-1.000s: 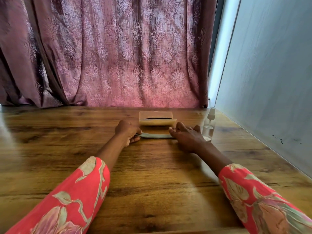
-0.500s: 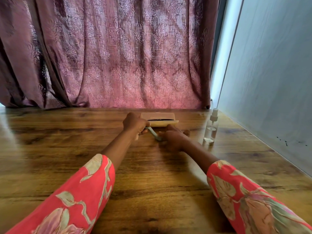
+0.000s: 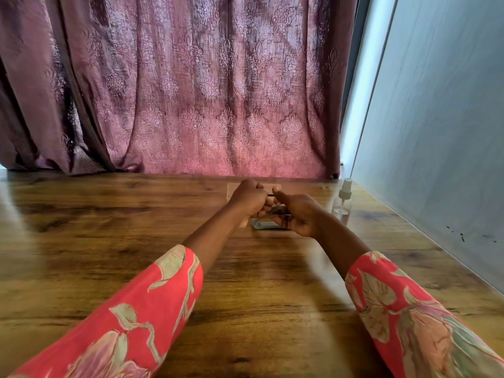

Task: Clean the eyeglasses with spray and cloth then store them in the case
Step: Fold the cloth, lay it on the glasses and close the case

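Both hands raised over the wooden table [image 3: 136,268], holding a pale green item between them.

My left hand [image 3: 249,199] is curled into a fist; my right hand [image 3: 296,214] has its fingers curled round a pale green piece [image 3: 274,210], probably the cloth, though blur prevents a firm call. More pale green material [image 3: 263,225] lies on the table directly below. The tan case [image 3: 231,190] sits behind my hands, mostly hidden. The clear spray bottle [image 3: 343,203] stands upright to the right, near the wall. No label or writing is legible on any item.
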